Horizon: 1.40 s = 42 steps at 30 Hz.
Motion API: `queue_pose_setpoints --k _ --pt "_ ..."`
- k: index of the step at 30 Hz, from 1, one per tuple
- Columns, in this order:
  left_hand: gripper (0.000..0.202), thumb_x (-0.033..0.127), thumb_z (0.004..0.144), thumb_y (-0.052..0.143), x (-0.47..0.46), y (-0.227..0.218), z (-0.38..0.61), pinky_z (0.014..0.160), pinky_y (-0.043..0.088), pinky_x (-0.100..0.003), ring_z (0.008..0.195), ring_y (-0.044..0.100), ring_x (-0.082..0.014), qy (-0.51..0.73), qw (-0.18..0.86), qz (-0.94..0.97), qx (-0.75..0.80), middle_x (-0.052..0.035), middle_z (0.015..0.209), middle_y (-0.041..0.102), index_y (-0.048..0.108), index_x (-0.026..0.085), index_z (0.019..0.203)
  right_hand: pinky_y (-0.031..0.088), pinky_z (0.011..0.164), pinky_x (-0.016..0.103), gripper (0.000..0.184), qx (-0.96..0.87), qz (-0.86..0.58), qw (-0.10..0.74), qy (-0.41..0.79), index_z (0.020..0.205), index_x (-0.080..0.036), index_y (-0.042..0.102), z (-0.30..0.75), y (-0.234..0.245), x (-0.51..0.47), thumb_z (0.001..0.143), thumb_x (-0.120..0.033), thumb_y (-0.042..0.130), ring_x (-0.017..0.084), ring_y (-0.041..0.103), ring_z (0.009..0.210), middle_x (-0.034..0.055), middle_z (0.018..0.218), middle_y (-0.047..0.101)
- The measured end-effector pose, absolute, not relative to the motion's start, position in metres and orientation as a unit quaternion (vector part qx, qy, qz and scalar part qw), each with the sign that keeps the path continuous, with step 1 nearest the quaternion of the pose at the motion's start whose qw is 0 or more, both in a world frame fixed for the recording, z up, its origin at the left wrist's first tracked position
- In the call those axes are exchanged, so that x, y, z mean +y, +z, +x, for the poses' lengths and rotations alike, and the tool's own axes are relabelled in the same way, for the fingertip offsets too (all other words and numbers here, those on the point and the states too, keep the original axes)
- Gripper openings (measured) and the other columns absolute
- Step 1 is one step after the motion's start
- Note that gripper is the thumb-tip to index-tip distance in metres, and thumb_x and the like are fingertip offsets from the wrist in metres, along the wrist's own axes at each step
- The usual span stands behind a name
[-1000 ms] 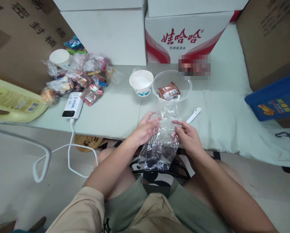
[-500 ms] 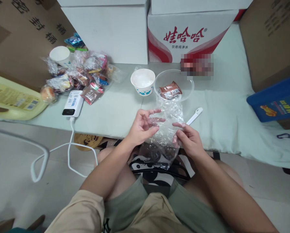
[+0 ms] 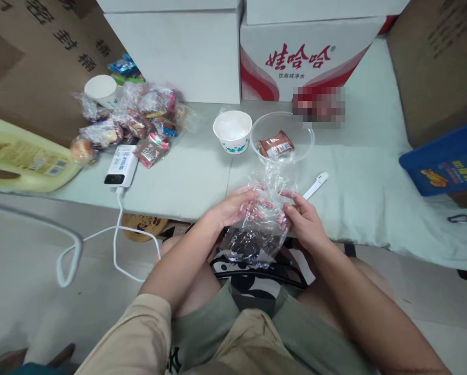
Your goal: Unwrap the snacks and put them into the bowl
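Observation:
A crumpled clear plastic bag [image 3: 259, 237] hangs over my lap at the table's front edge. The fingers of my left hand [image 3: 237, 207] are pushed inside its mouth, spread under the film. My right hand [image 3: 302, 219] pinches the bag's right side. Something dark lies at the bottom of the bag. Just behind it stands a clear bowl [image 3: 304, 139] holding a brown snack packet [image 3: 276, 145]. A white paper cup [image 3: 232, 131] stands left of the bowl. A white plastic utensil [image 3: 315, 185] lies right of the bag.
A heap of wrapped snacks [image 3: 137, 122] and a second paper cup [image 3: 100, 90] sit at the left rear. A white power bank [image 3: 121, 166] with a cable, a yellow jug [image 3: 26, 161], stacked cartons [image 3: 296, 57] and a blue box [image 3: 444, 161] ring the table.
My left hand has slid from outside the bag into its mouth. The bag has bunched up and lifted slightly. My right hand stayed on the bag's right side.

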State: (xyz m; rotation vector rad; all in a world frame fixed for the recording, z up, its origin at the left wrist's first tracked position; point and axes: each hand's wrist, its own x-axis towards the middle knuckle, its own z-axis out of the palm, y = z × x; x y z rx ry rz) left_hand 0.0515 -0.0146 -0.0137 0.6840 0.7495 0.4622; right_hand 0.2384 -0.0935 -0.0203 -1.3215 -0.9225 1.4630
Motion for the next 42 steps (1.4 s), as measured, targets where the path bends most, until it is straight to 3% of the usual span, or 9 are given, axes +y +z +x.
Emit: queue_pose_setpoints --k 4,12,16,19,27,32,36,39,42 --pt "0.04 0.035 0.072 0.08 -0.016 -0.013 0.056 0.048 0.042 -0.021 0.054 0.063 -0.0111 0.188 0.818 0.371 0.397 -0.0081 0.082 0.075 0.062 0.014 0.101 0.042 0.045 0.025 0.049 -0.391 -0.52 0.469 0.597 0.122 -0.022 0.057 0.24 -0.018 -0.095 0.083 -0.049 0.065 0.012 0.052 0.042 -0.0085 0.053 0.057" --pt "0.039 0.038 0.068 0.086 -0.031 -0.006 0.041 0.067 0.052 -0.025 0.073 0.072 -0.0163 0.374 0.69 0.501 0.365 -0.0045 0.09 0.076 0.054 0.019 0.082 0.043 0.046 0.025 0.029 -0.433 -0.511 0.5 0.548 0.109 -0.024 0.058 0.242 -0.016 -0.097 0.088 -0.043 0.058 0.01 0.053 0.043 -0.0074 0.057 0.059" --pt "0.058 0.028 0.059 0.092 -0.021 -0.012 0.041 0.071 0.055 -0.028 0.081 0.074 -0.0194 0.337 0.773 0.421 0.334 -0.0076 0.104 0.075 0.059 0.021 0.107 0.041 0.045 0.024 0.033 -0.439 -0.529 0.474 0.551 0.116 -0.023 0.058 0.243 -0.02 -0.093 0.087 -0.04 0.055 0.01 0.051 0.042 -0.0086 0.055 0.057" --pt "0.053 0.03 0.059 0.092 -0.012 -0.018 0.045 0.078 0.057 -0.03 0.089 0.074 -0.0225 0.281 0.829 0.38 0.3 -0.0115 0.097 0.076 0.064 0.015 0.102 0.039 0.043 0.024 0.043 -0.433 -0.539 0.436 0.577 0.123 -0.022 0.057 0.242 -0.022 -0.09 0.084 -0.04 0.056 0.01 0.05 0.04 -0.0092 0.053 0.057" --pt "0.039 0.032 0.063 0.086 -0.009 -0.018 0.047 0.049 0.046 -0.017 0.076 0.072 -0.0161 0.441 0.69 0.401 0.41 -0.0018 0.085 0.074 0.055 0.019 0.083 0.042 0.044 0.024 0.047 -0.393 -0.558 0.446 0.579 0.123 -0.021 0.055 0.242 -0.023 -0.091 0.083 -0.044 0.057 0.011 0.053 0.041 -0.0078 0.056 0.061" --pt "0.045 0.032 0.065 0.085 -0.01 -0.014 0.045 0.052 0.048 -0.018 0.086 0.073 -0.0193 0.441 0.692 0.396 0.411 -0.0049 0.103 0.074 0.058 0.022 0.1 0.049 0.05 0.026 0.045 -0.444 -0.528 0.448 0.569 0.118 -0.023 0.054 0.243 -0.021 -0.093 0.082 -0.048 0.065 0.014 0.062 0.052 -0.0062 0.06 0.062" --pt "0.069 0.033 0.064 0.086 -0.01 -0.01 0.042 0.08 0.058 -0.032 0.109 0.07 -0.0253 0.429 0.768 0.333 0.339 -0.0076 0.135 0.063 0.054 0.03 0.125 0.048 0.048 0.026 0.039 -0.427 -0.537 0.468 0.557 0.109 -0.023 0.056 0.242 -0.024 -0.092 0.083 -0.05 0.064 0.012 0.058 0.046 -0.0066 0.057 0.061" --pt "0.06 0.041 0.067 0.086 -0.009 -0.015 0.043 0.082 0.059 -0.036 0.099 0.073 -0.026 0.302 0.831 0.312 0.347 -0.0155 0.12 0.07 0.061 0.018 0.115 0.046 0.046 0.025 0.045 -0.397 -0.549 0.479 0.558 0.114 -0.023 0.054 0.243 -0.028 -0.09 0.082 -0.053 0.064 0.012 0.056 0.043 -0.0075 0.056 0.06" --pt "0.047 0.037 0.069 0.086 -0.009 -0.019 0.047 0.07 0.058 -0.029 0.079 0.074 -0.0198 0.26 0.822 0.324 0.389 -0.0112 0.095 0.075 0.064 0.014 0.103 0.047 0.047 0.027 0.057 -0.399 -0.56 0.477 0.547 0.129 -0.023 0.047 0.246 -0.03 -0.089 0.083 -0.054 0.063 0.013 0.056 0.044 -0.0071 0.059 0.061"
